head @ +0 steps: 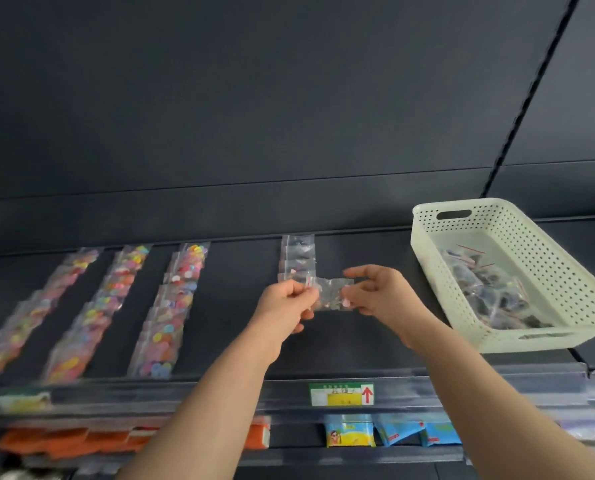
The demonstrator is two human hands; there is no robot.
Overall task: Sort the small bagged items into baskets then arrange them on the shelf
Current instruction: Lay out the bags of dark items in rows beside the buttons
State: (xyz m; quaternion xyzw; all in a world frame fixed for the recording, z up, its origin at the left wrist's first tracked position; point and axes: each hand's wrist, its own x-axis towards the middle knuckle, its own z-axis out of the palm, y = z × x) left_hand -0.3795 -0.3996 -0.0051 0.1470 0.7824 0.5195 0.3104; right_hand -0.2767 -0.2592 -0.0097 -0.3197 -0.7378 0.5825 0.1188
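Shelf holds everything: a pale basket of bagged items at the right, three colourful rows at the left, and a short row of clear bags at the far middle. The left hand and right hand each pinch one end of a clear bag just near that row. Best to lay it flat and square, lapping the nearest bag evenly.

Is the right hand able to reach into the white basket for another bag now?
Probably not at once: the right hand pinches the clear bag together with the left hand. The way itself looks free; the basket stands open just beside it, nothing between.
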